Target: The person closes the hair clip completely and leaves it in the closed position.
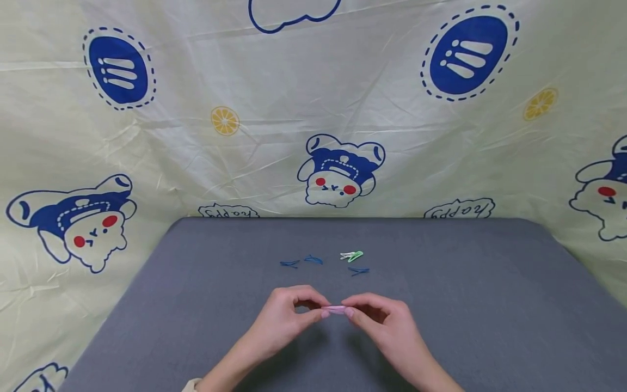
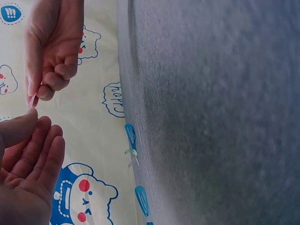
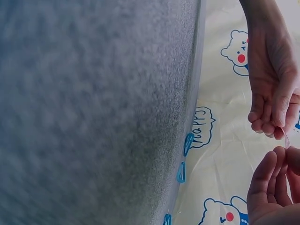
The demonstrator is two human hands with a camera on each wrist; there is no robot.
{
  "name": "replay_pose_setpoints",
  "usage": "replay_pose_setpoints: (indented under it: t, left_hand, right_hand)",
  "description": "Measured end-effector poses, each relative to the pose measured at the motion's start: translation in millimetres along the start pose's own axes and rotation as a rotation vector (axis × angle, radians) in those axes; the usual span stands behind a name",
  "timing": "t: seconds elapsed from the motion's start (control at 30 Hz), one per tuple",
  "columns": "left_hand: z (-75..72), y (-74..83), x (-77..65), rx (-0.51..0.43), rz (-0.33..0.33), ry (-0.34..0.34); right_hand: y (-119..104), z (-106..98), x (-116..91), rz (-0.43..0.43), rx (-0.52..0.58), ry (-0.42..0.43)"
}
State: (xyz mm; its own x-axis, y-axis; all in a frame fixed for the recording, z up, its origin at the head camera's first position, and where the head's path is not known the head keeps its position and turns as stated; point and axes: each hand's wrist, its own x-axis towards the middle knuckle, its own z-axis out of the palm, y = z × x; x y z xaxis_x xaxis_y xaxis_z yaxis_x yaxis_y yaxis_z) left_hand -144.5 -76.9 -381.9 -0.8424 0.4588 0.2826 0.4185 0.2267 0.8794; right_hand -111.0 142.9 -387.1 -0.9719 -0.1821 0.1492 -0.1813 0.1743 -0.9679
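Between my two hands, above the grey table, is a slim pink hair clip (image 1: 335, 309). My left hand (image 1: 289, 314) pinches its left end between thumb and index finger. The other end is pinched the same way by my right hand (image 1: 384, 318). Fingertips cover both ends, so only the middle of the clip (image 2: 31, 102) shows. Beyond the hands, several snap hair clips lie on the table: a blue clip (image 1: 289, 264) at left, a second blue clip (image 1: 313, 259) beside it, a third blue clip (image 1: 359, 270) at right, and a green-and-white clip (image 1: 356, 256) behind that one.
The grey cloth-covered table (image 1: 196, 305) extends to both sides and ends at a far edge. Behind it hangs a pale curtain (image 1: 274, 76) printed with bears, blue ovals and orange slices.
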Motion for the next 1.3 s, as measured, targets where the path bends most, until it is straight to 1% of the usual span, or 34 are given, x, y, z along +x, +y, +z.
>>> replay_pose_setpoints:
  t: [0.1,0.2,0.37,0.43,0.57,0.67,0.8,0.97,1.17,1.3]
  left_hand:
    - [-1.7,-0.3,0.5,0.027,0.022,0.015]
    - [-3.5,-1.5,1.1,0.053,0.041,0.026]
    - [-7.0,-8.1,1.6,0.120,0.064,0.038]
    - [-9.5,-10.6,1.9,0.157,0.094,0.048]
    - [-14.8,-15.6,3.3,0.231,0.179,0.068]
    - [-19.0,-18.9,4.0,0.270,0.207,0.075]
    - [-25.3,-21.5,4.4,0.293,0.195,0.077]
    - [-31.4,-25.8,6.1,0.291,0.172,0.076]
    - [-36.9,-31.0,7.9,0.295,0.108,0.085]
    - [-40.0,-35.2,7.1,0.316,0.061,0.073]
  right_hand:
    - [3.0,-0.4,4.8,-0.009,-0.003,-0.022]
    - [4.6,-1.1,9.5,0.006,-0.022,-0.036]
    - [6.7,-0.3,17.6,0.007,-0.040,-0.070]
    - [7.0,1.0,21.3,0.006,-0.038,-0.090]
    - [7.2,4.5,28.2,0.004,-0.033,-0.127]
    - [7.7,8.0,33.4,-0.002,-0.006,-0.157]
    - [8.7,12.3,40.8,0.017,0.021,-0.181]
    - [9.8,14.6,50.1,0.027,-0.016,-0.187]
    - [8.9,18.4,60.1,-0.015,-0.158,-0.192]
    - [10.2,22.7,66.5,-0.022,-0.235,-0.214]
